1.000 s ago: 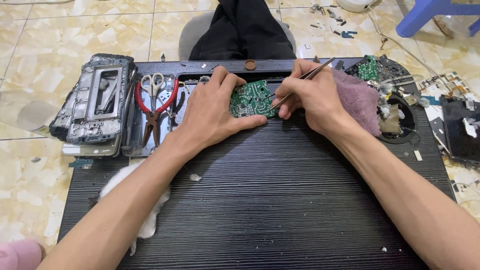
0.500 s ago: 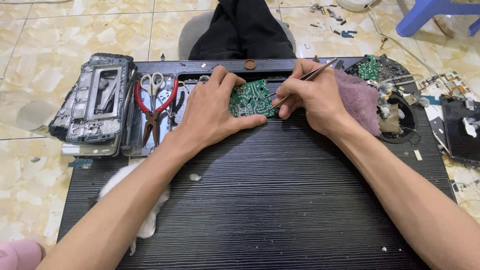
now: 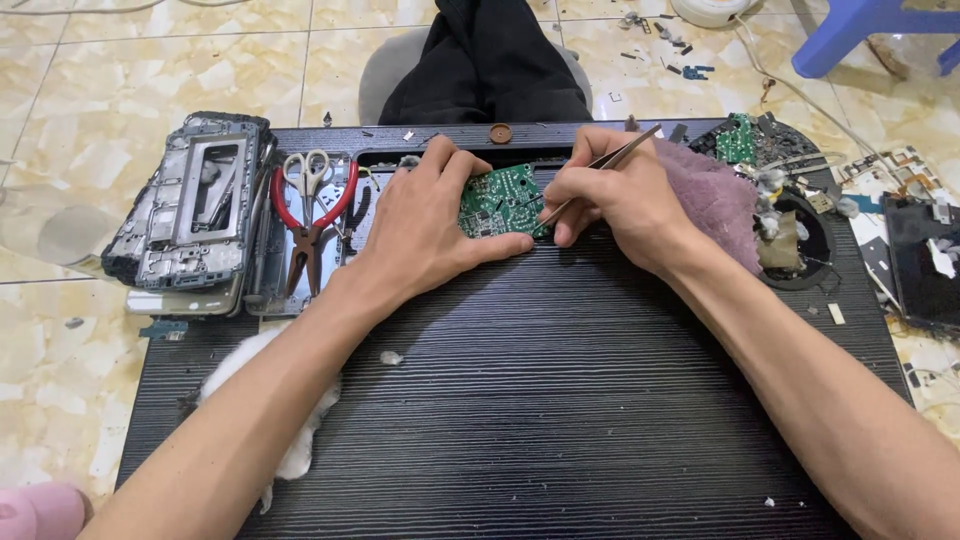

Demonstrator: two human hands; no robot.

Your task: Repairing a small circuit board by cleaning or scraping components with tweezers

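A small green circuit board (image 3: 497,199) lies near the far edge of a black ribbed board (image 3: 560,390). My left hand (image 3: 425,228) rests on the board's left side, thumb along its near edge, pinning it flat. My right hand (image 3: 610,200) grips a pair of thin metal tweezers (image 3: 598,176) like a pen, tips down on the circuit board's right part.
Left of my left hand lie red-handled pliers (image 3: 313,225), small scissors (image 3: 305,170) and a stack of phone frames (image 3: 192,212). A purple cloth (image 3: 715,200) sits right of my right hand, beyond it a round black part (image 3: 800,240) and loose electronic scraps. White cotton wadding (image 3: 290,400) lies under my left forearm.
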